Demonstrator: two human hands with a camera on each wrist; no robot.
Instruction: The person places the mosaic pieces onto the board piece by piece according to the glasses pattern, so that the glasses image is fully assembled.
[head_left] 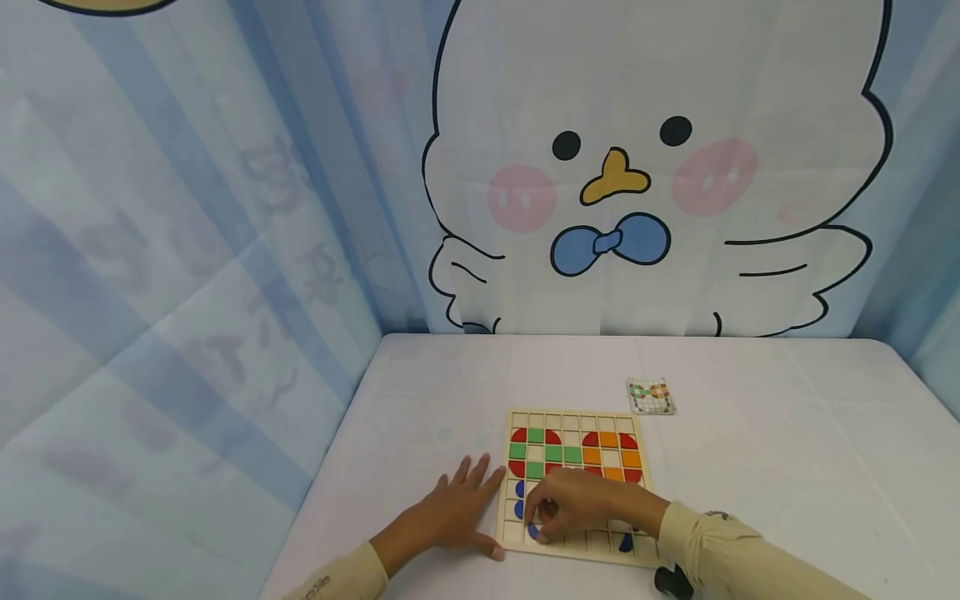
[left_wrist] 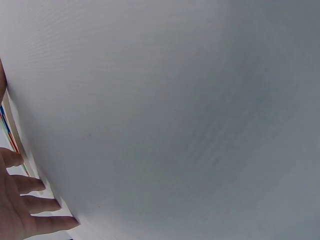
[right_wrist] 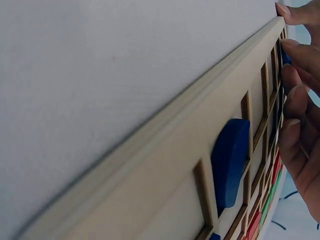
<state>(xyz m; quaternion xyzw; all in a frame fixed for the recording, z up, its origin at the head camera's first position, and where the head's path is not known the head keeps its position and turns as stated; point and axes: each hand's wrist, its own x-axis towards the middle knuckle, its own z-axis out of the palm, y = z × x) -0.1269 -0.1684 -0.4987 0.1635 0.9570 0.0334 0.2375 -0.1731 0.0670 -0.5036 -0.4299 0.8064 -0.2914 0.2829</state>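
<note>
A wooden grid board lies on the table, its cells partly filled with red, green, orange and blue pieces. My left hand spreads its fingers at the board's left edge, thumb by the near-left corner. Above the lower-left cells, my right hand has curled fingers and pinches a blue piece between thumb and finger. Two blue pieces sit in the left column above it. Another blue piece rests tilted in a near-side cell, seen large in the right wrist view. The right hand hides the board's middle.
A small pattern card lies beyond the board's far right corner. Near the right sleeve is a black object, partly out of frame. The white table meets a printed curtain at the back.
</note>
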